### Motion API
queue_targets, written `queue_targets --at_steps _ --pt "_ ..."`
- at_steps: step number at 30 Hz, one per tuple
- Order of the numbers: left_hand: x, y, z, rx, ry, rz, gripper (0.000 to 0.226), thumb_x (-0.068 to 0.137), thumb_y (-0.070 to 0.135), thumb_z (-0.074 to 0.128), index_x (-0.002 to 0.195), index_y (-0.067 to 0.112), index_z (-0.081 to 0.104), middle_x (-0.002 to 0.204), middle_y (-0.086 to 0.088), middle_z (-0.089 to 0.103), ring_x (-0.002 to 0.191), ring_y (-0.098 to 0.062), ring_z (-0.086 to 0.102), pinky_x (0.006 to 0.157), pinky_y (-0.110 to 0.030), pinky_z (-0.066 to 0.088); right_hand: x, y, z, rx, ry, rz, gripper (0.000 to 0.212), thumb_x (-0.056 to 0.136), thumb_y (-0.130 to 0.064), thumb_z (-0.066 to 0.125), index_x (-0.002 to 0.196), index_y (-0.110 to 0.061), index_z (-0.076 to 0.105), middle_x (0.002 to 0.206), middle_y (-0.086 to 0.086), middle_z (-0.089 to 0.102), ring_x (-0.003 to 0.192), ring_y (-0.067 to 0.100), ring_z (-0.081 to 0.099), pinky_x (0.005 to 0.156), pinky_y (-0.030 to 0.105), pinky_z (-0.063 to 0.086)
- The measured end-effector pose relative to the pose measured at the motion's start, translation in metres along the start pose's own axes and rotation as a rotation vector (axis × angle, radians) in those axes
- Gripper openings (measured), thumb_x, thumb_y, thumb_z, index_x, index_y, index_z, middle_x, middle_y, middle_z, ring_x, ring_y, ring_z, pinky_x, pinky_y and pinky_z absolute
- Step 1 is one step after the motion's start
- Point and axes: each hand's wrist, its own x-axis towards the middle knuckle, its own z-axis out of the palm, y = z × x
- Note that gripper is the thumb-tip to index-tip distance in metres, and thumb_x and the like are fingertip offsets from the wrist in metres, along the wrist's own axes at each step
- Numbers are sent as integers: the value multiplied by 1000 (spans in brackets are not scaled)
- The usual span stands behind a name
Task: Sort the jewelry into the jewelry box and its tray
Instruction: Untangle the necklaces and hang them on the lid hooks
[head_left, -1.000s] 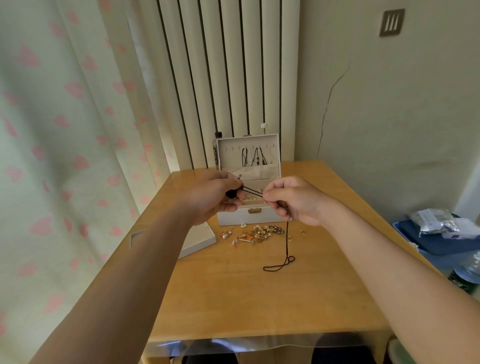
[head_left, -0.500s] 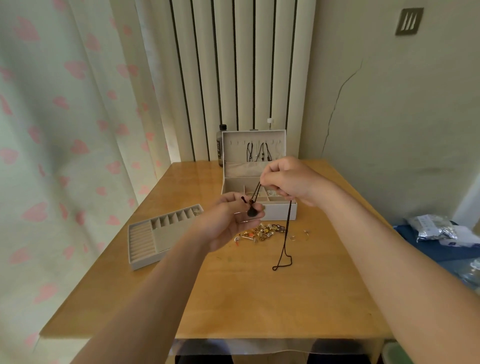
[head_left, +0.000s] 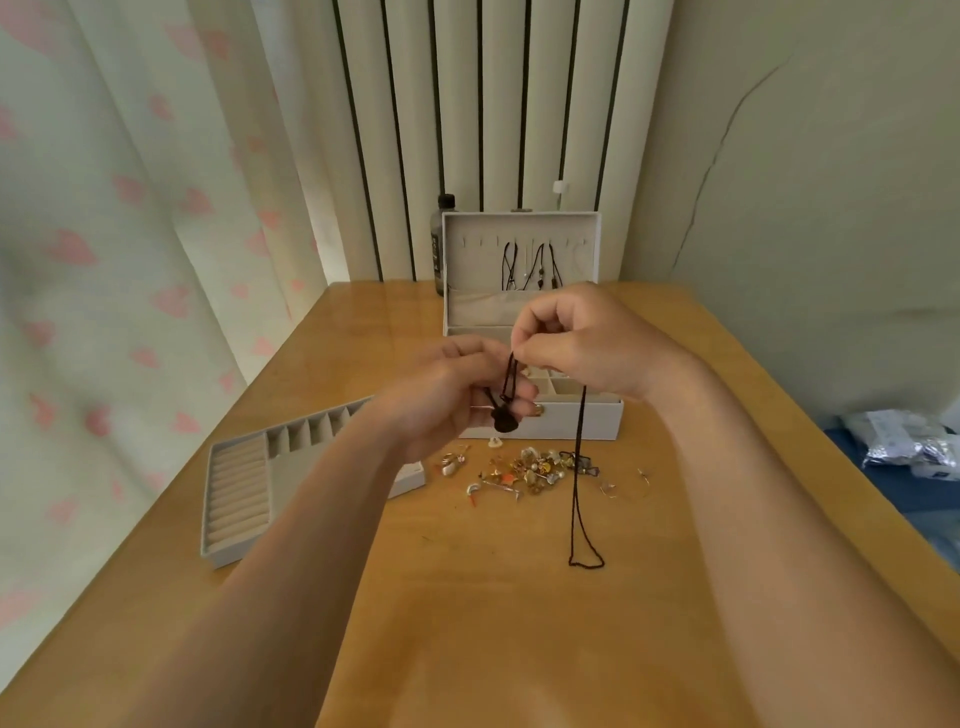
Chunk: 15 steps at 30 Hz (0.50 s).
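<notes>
The one camera rode on the person's head, facing forward and tipped down along both forearms toward the far wall. Its wide lens took in the curtain (head_left: 130, 260) on the left and the cracked wall (head_left: 779, 208) on the right, bowing the bench (head_left: 519, 649) edges. The left hand (head_left: 447, 400) and right hand (head_left: 587, 348) sat close, mid-frame, near enough to show the thin necklace (head_left: 575, 493) cord they held. The jewelry box (head_left: 478, 306) stood farther off, behind them; the tray (head_left: 244, 488) lay to the left.
</notes>
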Motion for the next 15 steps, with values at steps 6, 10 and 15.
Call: queue_targets --at_steps 6,10,15 --pt "37 -6 -20 -76 -181 -11 17 87 0 59 103 2 63 83 -16 69 76 -31 69 74 -41 58 16 35 -9 50 -15 -70 11 89 3 63 83 -4 68 70 -3 66 67 4 59 65 17 45" --pt "55 -15 -28 -83 -183 36 22 80 -6 67 100 0 62 79 -15 70 70 -29 69 65 -32 57 29 53 -14 27 5 -94 13 89 -1 66 84 -11 70 73 -8 65 70 3 56 65 17 45" --pt "68 -19 -29 -76 -61 63 18 76 -6 64 87 7 69 74 -11 68 62 -24 63 64 -31 56 40 65 -19 32 46 -99 11 89 0 67 84 -10 71 79 5 68 71 10 59 65 26 49"
